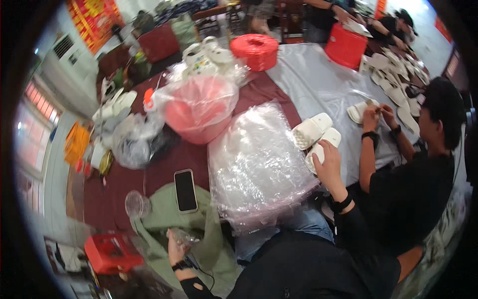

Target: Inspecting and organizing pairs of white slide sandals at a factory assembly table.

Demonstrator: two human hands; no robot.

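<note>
My left hand is closed on a small crinkled clear plastic bag, low over a green cloth; what is in the bag is too blurred to tell. With my right hand I grip a white slipper, fingers over its near part. Close beside it on the left lies a second white slipper. A stack of clear plastic bags spreads in front of me, just left of the slippers.
A phone and a clear plastic cup rest near the green cloth. Behind the stack stands a pink plastic-lined basket. Red twine rolls sit farther back. At right, a co-worker handles another slipper.
</note>
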